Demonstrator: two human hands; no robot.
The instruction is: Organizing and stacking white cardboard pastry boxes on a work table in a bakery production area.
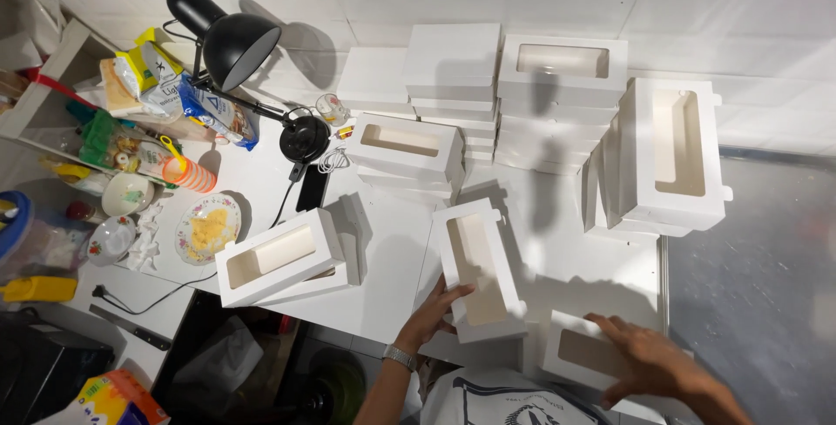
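My left hand (432, 310), with a watch on the wrist, grips the near left edge of a white window box (481, 270) lying on the white table (392, 277). My right hand (649, 357) rests flat, fingers spread, on another white window box (582, 351) at the table's near right edge. A third window box (280, 257) lies to the left.
Stacks of white boxes (488, 98) stand along the tiled back wall, with more stood on edge at the right (670, 159). A black desk lamp (231, 42), a phone (312, 188), a plate (207, 229), bowls and snack packets crowd the left side.
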